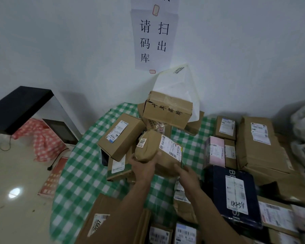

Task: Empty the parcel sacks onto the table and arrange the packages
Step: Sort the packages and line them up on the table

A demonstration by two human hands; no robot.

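Green-checked table point(81, 164), bare along its left edge; brown parcel point(149, 150) (left hand point(144, 167), right hand point(187, 175), fingers point(156, 155) curled round it) mid-pile.

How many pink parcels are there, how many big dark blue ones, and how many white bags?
Pink parcel: 1
Big dark blue parcel: 1
White bag: 1
Total: 3
The small parcels at the bottom edge are too blurred to tell their colour.
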